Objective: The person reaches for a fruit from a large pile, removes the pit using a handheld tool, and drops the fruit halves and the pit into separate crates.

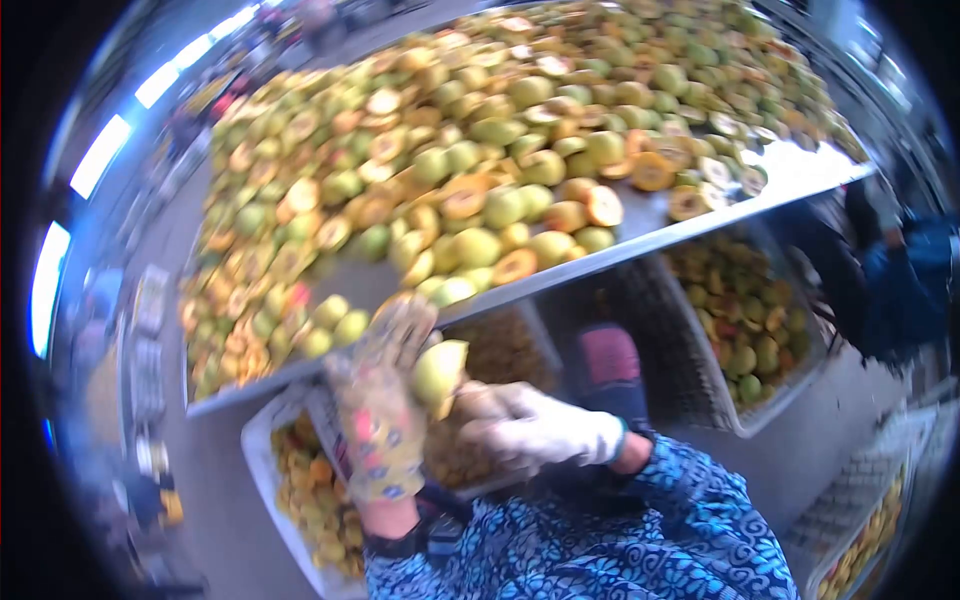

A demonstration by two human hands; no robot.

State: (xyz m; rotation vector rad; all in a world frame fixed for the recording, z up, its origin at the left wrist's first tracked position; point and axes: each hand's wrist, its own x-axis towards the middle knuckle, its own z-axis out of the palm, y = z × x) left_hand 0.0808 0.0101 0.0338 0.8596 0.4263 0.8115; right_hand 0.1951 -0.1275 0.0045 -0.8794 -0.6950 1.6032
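Observation:
My left hand [385, 405], in a patterned fabric glove, is closed around the side of a yellow-green peach piece [438, 375]. Its cut edge looks jagged, and motion blurs it. My right hand [545, 428], in a white glove with stained fingertips, has its fingers pressed together against the lower right of the peach. Whether those fingers also grip a small tool is too blurred to tell. Both hands are just off the near edge of a metal table [640, 238], which is heaped with whole and halved peaches [480, 195].
Below my hands stands a crate of brownish pieces [500, 350]. A white crate of fruit [262, 450] is to its left, another crate [715, 400] to the right, and one more [820, 545] at lower right. A person in dark clothes [900, 280] is at the right.

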